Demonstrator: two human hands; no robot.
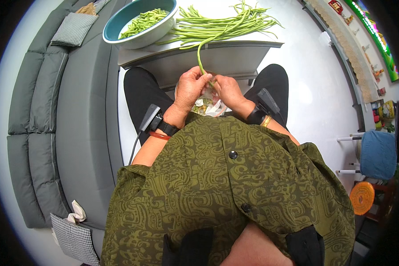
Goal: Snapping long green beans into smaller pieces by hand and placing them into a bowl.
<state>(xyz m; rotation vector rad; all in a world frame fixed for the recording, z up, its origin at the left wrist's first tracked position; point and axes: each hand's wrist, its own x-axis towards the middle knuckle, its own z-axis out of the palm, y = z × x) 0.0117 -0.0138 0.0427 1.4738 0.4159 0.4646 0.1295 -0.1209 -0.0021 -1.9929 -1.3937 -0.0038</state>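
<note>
Between thumb and fingers my left hand (192,87) pinches a long green bean (200,59), which arches up toward the table. Close beside it, my right hand (228,90) has its fingertips at the bean's lower end; whether they grip it is hard to tell. Below both hands, between the knees, a lined waste bin (208,105) holds bean scraps and crumpled white paper. A pile of whole long beans (216,28) lies on the table. To its left stands a white basin with a teal inside (144,41), holding short cut bean pieces (145,22).
The low table's front edge (242,43) lies just beyond the hands. A grey sofa (83,109) with checked cushions (74,29) runs along the left. On the right are a stool with a blue cover (378,154), a round orange stool (362,198) and a long cabinet (342,63).
</note>
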